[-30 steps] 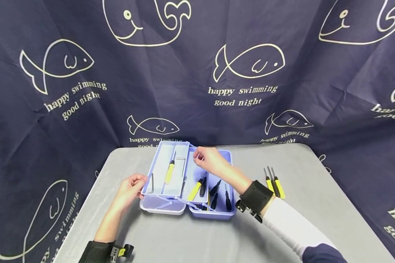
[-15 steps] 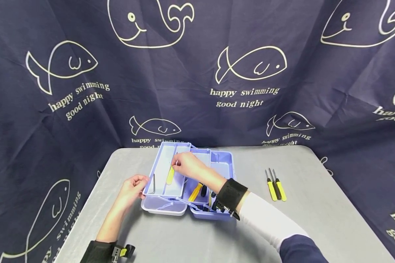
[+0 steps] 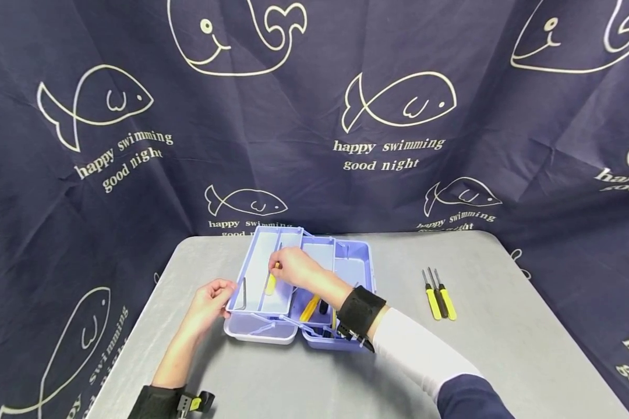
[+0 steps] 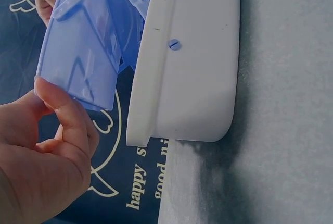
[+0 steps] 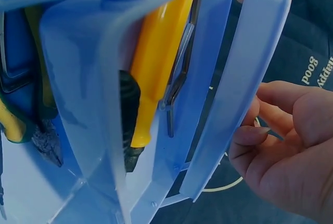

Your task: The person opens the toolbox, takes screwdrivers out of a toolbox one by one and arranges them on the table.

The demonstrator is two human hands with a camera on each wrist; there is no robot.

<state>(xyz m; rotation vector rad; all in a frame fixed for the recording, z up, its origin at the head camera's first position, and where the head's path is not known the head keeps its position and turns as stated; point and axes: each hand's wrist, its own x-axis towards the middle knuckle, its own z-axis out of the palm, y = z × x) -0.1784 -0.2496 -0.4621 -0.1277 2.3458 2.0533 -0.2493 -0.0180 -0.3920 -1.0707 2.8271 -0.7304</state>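
A blue cantilever toolbox (image 3: pixel 368 262) stands unfolded on the table, its upper tray (image 3: pixel 251 247) swung out to the left. My left hand (image 3: pixel 211 299) pinches that tray's near left corner, thumb and finger on its edge in the left wrist view. Over the tray's right compartment, my right hand (image 3: pixel 296 269) pinches a screwdriver by the upper part of its yellow handle (image 3: pixel 270 284); its shank is mostly hidden by the fingers. An L-shaped hex key (image 3: pixel 244 293) lies in the left compartment. In the right wrist view, the tray wall hides my right fingertips.
Three screwdrivers (image 3: pixel 439 299) lie side by side on the table to the right. The middle tray holds a yellow-handled tool (image 5: pixel 161 62) and metal hex keys (image 5: pixel 179 73). Pliers (image 5: pixel 39 125) lie in the toolbox's base. A navy curtain (image 3: pixel 314 116) hangs behind the table.
My right hand has moved left from above the middle tray to the upper tray and taken hold of the yellow-handled screwdriver. The left hand stays on the tray corner.
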